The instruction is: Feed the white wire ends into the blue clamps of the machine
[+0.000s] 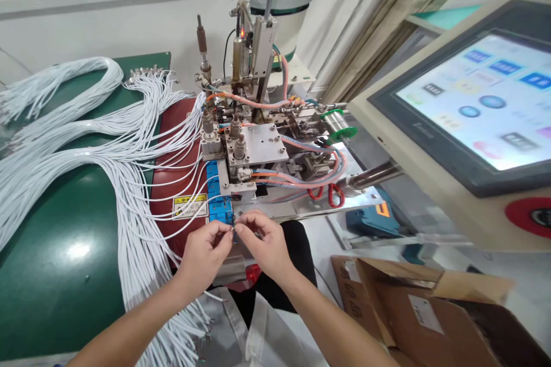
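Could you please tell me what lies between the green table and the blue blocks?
In the head view, a dark red surface with a yellow warning label lies there, and white cables cross it.

The left hand (205,249) and right hand (266,245) are bare, as are both slim forearms (140,311). Below, a loose, pale grey garment (275,330) shows creases and two straight front edges, with black cloth (247,305) between them.

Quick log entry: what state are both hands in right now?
Left hand: pinched closed; anything held is too small to tell.
Right hand: pinched closed; anything held can't be told either.
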`<state>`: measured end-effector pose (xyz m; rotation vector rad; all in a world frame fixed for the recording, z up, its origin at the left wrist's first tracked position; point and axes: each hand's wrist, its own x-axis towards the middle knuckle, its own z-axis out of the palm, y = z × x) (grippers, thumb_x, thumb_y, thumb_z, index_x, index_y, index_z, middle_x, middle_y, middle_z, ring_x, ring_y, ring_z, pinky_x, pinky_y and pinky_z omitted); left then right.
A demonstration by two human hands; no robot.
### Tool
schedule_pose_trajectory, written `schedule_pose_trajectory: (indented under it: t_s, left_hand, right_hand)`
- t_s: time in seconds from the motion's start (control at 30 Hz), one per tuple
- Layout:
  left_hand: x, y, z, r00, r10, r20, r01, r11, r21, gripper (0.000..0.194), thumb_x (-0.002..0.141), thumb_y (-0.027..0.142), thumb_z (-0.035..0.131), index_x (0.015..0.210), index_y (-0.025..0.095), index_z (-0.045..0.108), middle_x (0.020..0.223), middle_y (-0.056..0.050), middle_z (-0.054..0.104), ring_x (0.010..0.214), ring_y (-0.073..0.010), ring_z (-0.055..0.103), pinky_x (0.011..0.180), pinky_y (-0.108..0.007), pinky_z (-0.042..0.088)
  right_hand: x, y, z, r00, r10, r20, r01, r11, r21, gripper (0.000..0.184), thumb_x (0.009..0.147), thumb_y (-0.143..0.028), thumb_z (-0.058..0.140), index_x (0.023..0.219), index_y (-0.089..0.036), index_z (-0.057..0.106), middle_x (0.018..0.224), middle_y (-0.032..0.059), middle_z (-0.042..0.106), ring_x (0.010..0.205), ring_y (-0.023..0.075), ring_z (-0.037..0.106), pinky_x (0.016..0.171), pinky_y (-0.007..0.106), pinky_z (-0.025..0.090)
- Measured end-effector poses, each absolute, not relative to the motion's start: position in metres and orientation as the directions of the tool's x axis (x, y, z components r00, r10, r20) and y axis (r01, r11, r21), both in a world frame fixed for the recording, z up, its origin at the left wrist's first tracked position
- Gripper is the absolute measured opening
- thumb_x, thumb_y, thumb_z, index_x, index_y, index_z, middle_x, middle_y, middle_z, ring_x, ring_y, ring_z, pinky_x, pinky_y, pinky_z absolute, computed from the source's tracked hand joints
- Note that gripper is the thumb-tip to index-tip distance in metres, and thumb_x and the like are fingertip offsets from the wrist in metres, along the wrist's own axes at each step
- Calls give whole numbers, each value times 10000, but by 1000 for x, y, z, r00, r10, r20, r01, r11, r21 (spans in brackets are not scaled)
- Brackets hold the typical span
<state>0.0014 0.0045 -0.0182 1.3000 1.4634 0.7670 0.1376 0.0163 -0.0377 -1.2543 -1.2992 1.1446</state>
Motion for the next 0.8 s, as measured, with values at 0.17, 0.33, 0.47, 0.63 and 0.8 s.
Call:
schedule_pose_trajectory:
  t_s: [0.17,0.33,0.47,0.63,0.8]
  left_hand:
    - [0,5,-20,69,952,-300,341,260,903,199,765,315,522,741,146,625,587,13,562,482,-87,447,457,-179,350]
    - [-11,13,-16,153,947,-283,452,187,872,242,758,267,527,957,169,622,698,-4,612,509,-99,483,475,-196,374]
    - [-23,22,-12,187,970,-154,667,-10,745,159,749,176,511,874,199,606,784,-7,600,586,-118,524,573,-233,416]
    - [-33,31,-13,250,965,-77,736,-138,663,160,775,133,461,810,194,606,808,-26,601,746,-163,567,694,-286,442]
    - [-34,34,-21,237,968,-81,762,-134,634,186,775,111,447,806,185,615,824,-40,624,793,-175,582,737,-308,454]
  right_hand:
    - [140,17,-38,-28,994,105,230,109,-967,100,725,-185,562,630,-171,590,638,9,567,566,118,516,542,239,427]
    - [145,20,-47,-31,985,170,370,169,-913,125,739,-201,551,617,-184,573,637,10,563,596,129,521,579,246,424]
    - [144,26,-62,-2,1000,10,354,10,-935,139,772,-234,495,659,-182,558,629,-1,557,563,124,501,543,230,409]
    - [139,27,-67,-32,997,-67,354,-51,-934,167,789,-277,458,670,-190,536,603,-7,529,587,142,495,546,232,395]
    - [138,29,-63,-62,988,-140,405,-104,-908,179,786,-283,454,642,-195,514,572,-13,512,551,141,470,531,236,372]
